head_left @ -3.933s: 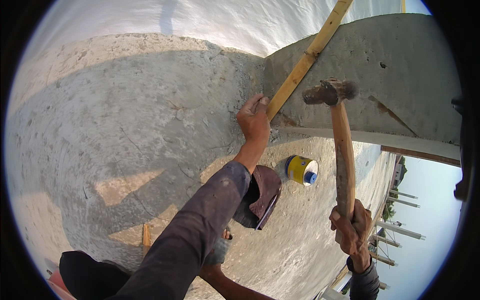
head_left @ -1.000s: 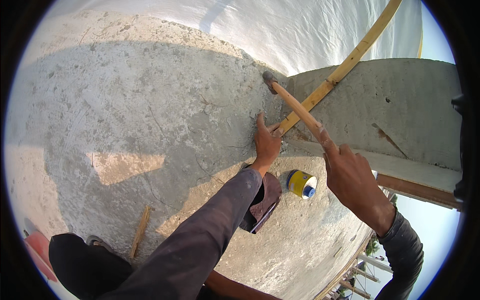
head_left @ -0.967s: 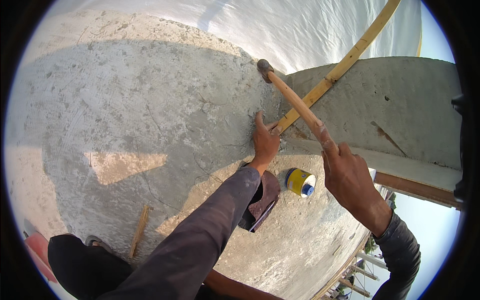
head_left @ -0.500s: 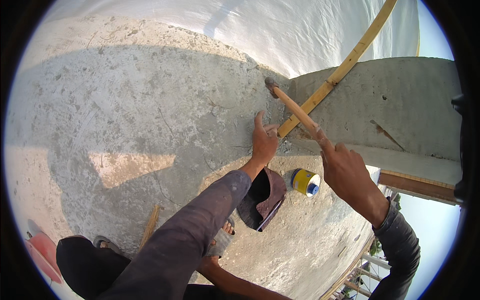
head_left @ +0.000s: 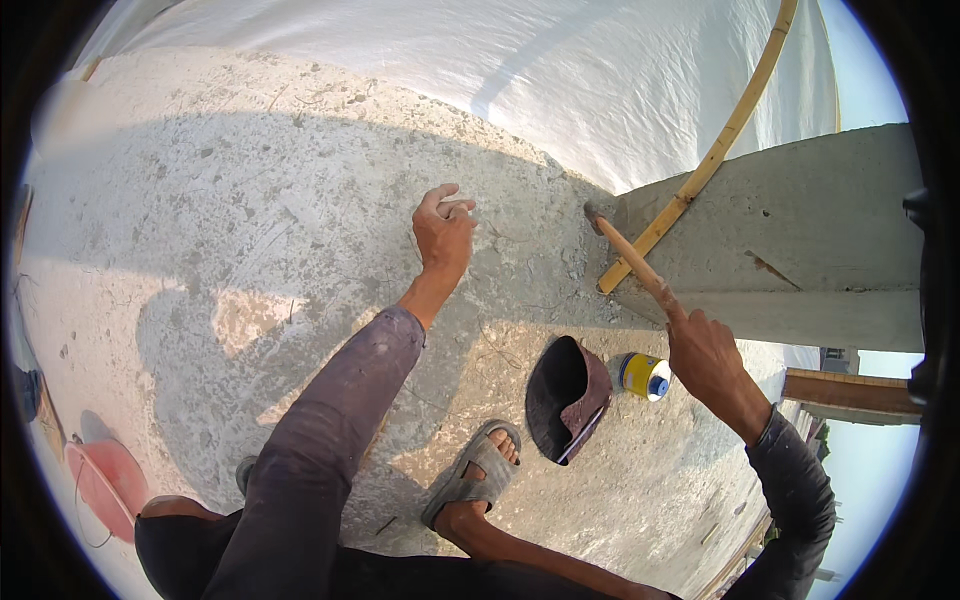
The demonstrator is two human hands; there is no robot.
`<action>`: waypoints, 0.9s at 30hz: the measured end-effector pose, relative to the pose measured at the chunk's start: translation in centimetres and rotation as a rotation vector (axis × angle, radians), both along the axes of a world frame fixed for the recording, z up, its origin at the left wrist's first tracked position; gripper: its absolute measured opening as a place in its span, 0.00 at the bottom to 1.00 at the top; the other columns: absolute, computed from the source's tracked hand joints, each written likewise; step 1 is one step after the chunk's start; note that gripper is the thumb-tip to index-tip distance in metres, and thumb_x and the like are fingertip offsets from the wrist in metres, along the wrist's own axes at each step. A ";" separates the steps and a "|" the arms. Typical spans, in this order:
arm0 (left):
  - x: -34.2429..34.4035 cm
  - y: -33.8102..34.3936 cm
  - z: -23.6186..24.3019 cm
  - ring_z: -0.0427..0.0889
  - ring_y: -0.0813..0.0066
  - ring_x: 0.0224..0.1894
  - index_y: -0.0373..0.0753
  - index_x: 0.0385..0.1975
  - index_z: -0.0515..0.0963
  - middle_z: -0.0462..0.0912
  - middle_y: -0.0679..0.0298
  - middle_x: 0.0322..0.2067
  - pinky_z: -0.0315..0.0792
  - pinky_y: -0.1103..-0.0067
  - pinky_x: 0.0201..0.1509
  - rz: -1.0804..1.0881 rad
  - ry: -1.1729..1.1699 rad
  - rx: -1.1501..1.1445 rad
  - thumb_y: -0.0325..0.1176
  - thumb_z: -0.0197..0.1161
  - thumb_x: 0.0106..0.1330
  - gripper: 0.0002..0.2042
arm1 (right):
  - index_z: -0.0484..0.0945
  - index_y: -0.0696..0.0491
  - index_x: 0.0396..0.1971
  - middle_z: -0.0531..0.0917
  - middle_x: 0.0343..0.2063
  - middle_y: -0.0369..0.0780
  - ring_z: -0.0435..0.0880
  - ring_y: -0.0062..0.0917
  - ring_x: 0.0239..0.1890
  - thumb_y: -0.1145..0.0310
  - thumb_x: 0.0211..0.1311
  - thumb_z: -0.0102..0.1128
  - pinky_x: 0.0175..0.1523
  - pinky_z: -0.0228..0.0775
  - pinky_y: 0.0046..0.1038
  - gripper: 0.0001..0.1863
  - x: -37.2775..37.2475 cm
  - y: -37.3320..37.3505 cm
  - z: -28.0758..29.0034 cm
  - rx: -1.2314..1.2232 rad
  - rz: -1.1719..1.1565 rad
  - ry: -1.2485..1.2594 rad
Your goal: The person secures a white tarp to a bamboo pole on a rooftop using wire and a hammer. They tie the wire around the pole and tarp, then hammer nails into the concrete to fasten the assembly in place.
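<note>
My right hand (head_left: 708, 365) is closed round the wooden handle of a hammer (head_left: 650, 277). The hammer's dark head rests at or just above the ground by the foot of a concrete block, beside a long yellowish strip of wood or bamboo (head_left: 700, 178). That strip slants across the block's face, its lower end on the ground. My left hand (head_left: 442, 240) hovers over the rough concrete surface, away from the strip. Its fingers are loosely bent and apart, with nothing visible in them.
A black and maroon cap-like thing (head_left: 587, 405) lies near a yellow-and-white container (head_left: 643, 376) with a blue cap. My sandalled foot (head_left: 480, 475) is below. A pink bucket (head_left: 108, 488) stands far left; a white sheet (head_left: 600, 80) spreads behind the concrete block (head_left: 790, 220).
My left hand has left the strip's lower end and moved left. The hammer's head has come down beside the strip. The view has shifted, showing more of my foot and the bucket.
</note>
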State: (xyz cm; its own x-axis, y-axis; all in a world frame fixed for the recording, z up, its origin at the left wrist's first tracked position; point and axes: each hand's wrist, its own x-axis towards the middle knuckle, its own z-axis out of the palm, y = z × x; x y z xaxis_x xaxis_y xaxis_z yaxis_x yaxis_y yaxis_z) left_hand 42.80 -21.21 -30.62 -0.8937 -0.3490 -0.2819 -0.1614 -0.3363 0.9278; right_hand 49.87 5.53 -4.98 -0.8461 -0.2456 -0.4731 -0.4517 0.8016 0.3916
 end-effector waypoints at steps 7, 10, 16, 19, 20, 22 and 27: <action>2.4 -27.2 9.9 0.85 0.66 0.27 0.30 0.44 0.83 0.87 0.51 0.28 0.77 0.69 0.36 -0.657 -0.123 -1.091 0.39 0.60 0.70 0.16 | 0.75 0.67 0.38 0.79 0.25 0.51 0.79 0.38 0.22 0.73 0.53 0.59 0.30 0.71 0.38 0.15 16.6 0.0 -9.4 -0.949 -0.655 -0.242; 10.3 -36.5 14.9 0.83 0.66 0.25 0.30 0.38 0.85 0.85 0.54 0.23 0.75 0.68 0.34 -0.637 -0.283 -1.300 0.43 0.62 0.71 0.18 | 0.76 0.64 0.25 0.75 0.13 0.41 0.75 0.26 0.16 0.66 0.51 0.70 0.24 0.68 0.34 0.16 24.9 -2.5 -16.7 -0.822 -0.933 -0.478; 36.7 -44.5 16.2 0.80 0.79 0.28 0.30 0.41 0.81 0.82 0.64 0.24 0.72 0.77 0.34 0.151 -0.454 -0.757 0.41 0.62 0.72 0.16 | 0.78 0.63 0.26 0.78 0.15 0.42 0.78 0.27 0.18 0.60 0.53 0.74 0.26 0.70 0.34 0.20 27.4 -11.6 -26.4 -0.788 -0.666 -0.699; 50.5 -42.8 12.2 0.80 0.80 0.29 0.31 0.41 0.80 0.82 0.63 0.27 0.73 0.81 0.35 0.458 -0.546 -0.567 0.32 0.62 0.70 0.09 | 0.78 0.62 0.27 0.78 0.15 0.42 0.79 0.28 0.19 0.59 0.54 0.74 0.26 0.70 0.34 0.20 26.4 -13.9 -28.2 -0.780 -0.555 -0.733; 53.8 -41.6 10.5 0.80 0.79 0.28 0.32 0.39 0.80 0.82 0.64 0.27 0.73 0.81 0.34 0.588 -0.525 -0.540 0.30 0.61 0.70 0.08 | 0.78 0.62 0.27 0.78 0.15 0.43 0.79 0.28 0.19 0.59 0.54 0.74 0.26 0.70 0.34 0.20 26.5 -14.3 -28.5 -0.779 -0.535 -0.737; 58.5 -41.0 8.3 0.80 0.79 0.30 0.32 0.36 0.81 0.83 0.64 0.28 0.73 0.80 0.37 0.693 -0.555 -0.510 0.30 0.62 0.69 0.07 | 0.79 0.62 0.27 0.78 0.16 0.43 0.79 0.29 0.19 0.59 0.54 0.74 0.27 0.70 0.35 0.20 27.3 -14.6 -28.8 -0.748 -0.544 -0.715; 61.3 -41.3 7.7 0.82 0.76 0.36 0.30 0.42 0.82 0.85 0.61 0.32 0.76 0.77 0.45 0.987 -0.735 -0.893 0.28 0.64 0.68 0.08 | 0.79 0.61 0.27 0.79 0.16 0.43 0.80 0.30 0.20 0.57 0.55 0.74 0.28 0.71 0.36 0.20 27.6 -16.2 -28.7 -0.735 -0.544 -0.712</action>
State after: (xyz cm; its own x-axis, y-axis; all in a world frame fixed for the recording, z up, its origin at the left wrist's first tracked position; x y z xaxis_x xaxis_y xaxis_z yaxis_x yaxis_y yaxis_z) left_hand 104.08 -62.50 -22.94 0.0322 -0.9968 0.0736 -0.7176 0.0282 0.6959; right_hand 77.48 -10.71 -33.64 -0.5235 -0.3444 -0.7793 0.0917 0.8866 -0.4534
